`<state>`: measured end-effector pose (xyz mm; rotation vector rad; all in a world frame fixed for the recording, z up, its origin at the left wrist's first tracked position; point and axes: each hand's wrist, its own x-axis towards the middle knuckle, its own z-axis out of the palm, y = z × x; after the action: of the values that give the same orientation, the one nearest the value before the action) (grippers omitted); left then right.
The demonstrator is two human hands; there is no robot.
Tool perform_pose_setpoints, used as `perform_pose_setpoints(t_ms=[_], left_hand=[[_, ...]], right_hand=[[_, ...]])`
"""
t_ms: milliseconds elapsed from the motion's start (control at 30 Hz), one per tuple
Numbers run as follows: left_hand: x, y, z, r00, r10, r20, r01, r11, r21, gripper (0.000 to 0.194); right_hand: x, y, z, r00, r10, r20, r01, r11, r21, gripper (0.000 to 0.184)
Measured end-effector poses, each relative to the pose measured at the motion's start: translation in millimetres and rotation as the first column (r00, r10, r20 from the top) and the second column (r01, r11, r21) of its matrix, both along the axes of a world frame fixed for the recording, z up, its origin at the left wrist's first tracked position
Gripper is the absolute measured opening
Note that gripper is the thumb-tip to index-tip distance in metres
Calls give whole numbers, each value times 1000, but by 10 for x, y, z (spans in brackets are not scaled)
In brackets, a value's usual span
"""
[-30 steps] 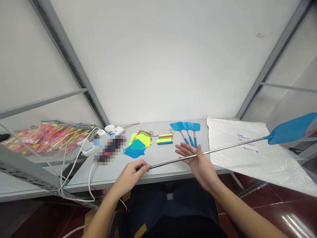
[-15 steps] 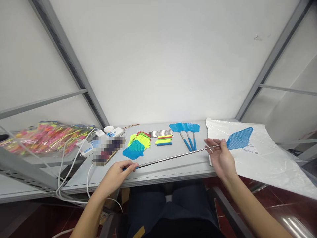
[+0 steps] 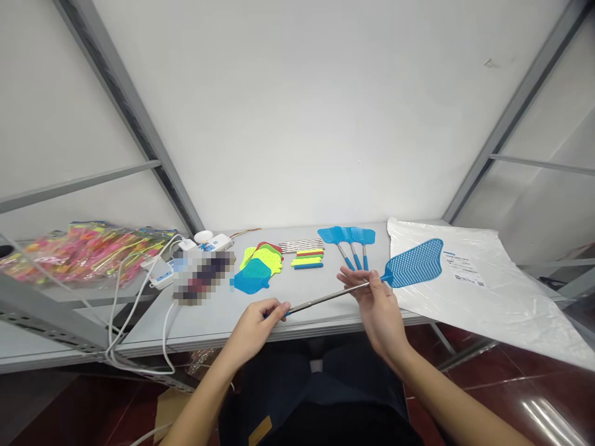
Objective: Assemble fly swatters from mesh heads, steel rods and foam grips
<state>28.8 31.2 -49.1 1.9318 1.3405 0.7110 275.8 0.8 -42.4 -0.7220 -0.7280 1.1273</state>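
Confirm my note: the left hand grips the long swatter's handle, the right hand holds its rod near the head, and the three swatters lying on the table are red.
The colour is wrong: the head view shows the three swatters on the table are blue. The left hand does grip the long swatter's handle, the right hand its rod near the head.

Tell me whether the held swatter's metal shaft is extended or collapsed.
Extended, at least partly: the shaft spans left hand to right hand, looking longer than on the three lying swatters. Fully out: cannot tell.
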Motion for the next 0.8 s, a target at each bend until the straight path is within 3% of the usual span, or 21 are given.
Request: perform_pose_setpoints(t_ms=[100, 167, 233, 333, 433, 600, 800], left_hand=[[2, -20, 6, 1000, 8, 13, -8, 1000, -16, 46], [-58, -15, 12, 1000, 12, 15, -11, 999, -38, 46], [-124, -5, 18, 1000, 11, 22, -9, 996, -90, 46], [-165, -1, 27, 999, -25, 30, 29, 985, -167, 47], [-109, -18, 40, 995, -93, 27, 96, 978, -184, 47], [56, -61, 61, 998, -61, -13, 61, 997, -57, 47], [26, -72, 170, 994, 10, -109, -2, 997, 79, 44]], right_hand=[[89, 9, 18, 994, 108, 23, -106, 993, -60, 36], [249, 61, -18, 975, 221, -29, -223, 967, -123, 40], [440, 138, -64, 960, 250, -126, -267, 953, -141, 43], [664, 249, -89, 970, 119, -212, -139, 987, -85, 36], [736, 295, -35, 990, -35, -133, 30, 999, -45, 28], [684, 261, 109, 971, -241, 9, 240, 971, 7, 29], [628, 213, 94, 959, -284, 18, 283, 959, 29, 28]])
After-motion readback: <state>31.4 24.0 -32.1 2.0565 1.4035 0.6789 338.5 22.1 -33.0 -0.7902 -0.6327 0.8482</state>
